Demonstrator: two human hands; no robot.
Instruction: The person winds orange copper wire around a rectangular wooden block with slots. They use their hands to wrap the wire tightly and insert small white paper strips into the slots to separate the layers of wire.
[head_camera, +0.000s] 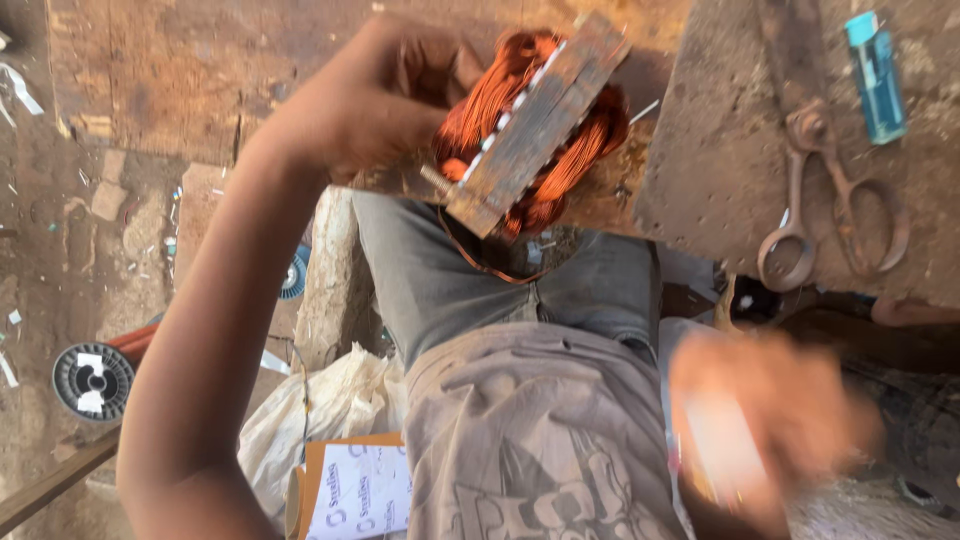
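Observation:
My left hand is raised in front of me and grips a rusty laminated motor stator wound with orange copper wire coils; the stator is tilted, its metal edge facing me. A loose strand of copper wire hangs from it down to my lap. My right hand is low at the right, blurred by motion; a pale flat thing seems to lie in it, but the blur hides what it is. My grey trousers and printed shirt fill the lower middle.
A worn slab at the right bears rusty scissors and a blue lighter. A wooden board lies behind the stator. On the dirt floor at left sit a black wire spool, a white sack and an orange-edged packet.

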